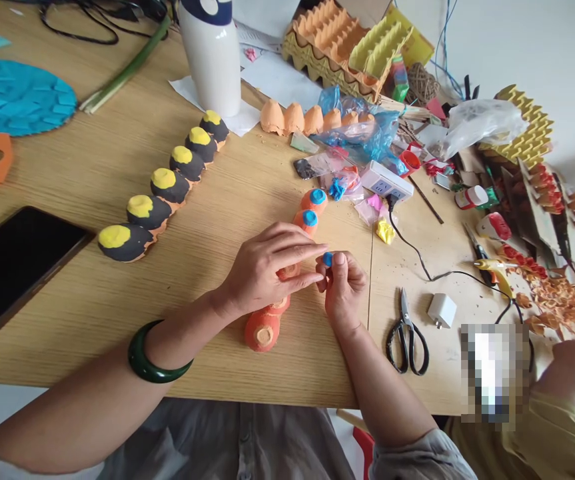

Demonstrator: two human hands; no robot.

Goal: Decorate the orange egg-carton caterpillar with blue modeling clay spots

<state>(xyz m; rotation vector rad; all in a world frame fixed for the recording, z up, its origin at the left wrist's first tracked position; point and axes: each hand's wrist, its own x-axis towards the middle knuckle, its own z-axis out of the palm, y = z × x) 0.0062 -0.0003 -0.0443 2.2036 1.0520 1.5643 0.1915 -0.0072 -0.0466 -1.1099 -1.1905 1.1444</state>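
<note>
My right hand (343, 287) pinches a small blue lump of clay (328, 259) between thumb and fingers. My left hand (277, 267), a dark green bangle (151, 353) on its wrist, stretches its fingers toward that lump; whether they touch it I cannot tell. Beneath the left hand runs an orange-red strip of egg-carton cups (262, 333), partly hidden. Its two far cups carry flat blue clay tops (309, 218), while the nearest cup shows a bare tan top. To the left lies a black-painted strip of cups (170, 188) with yellow clay tops.
Black-handled scissors (406, 337) and a white charger (442, 310) lie to the right. A power strip (386, 181) trails a cord. At the back stand a white bottle (214, 63) and stacked egg trays (337, 47). A phone (22, 267) lies left; another person (557, 413) sits right.
</note>
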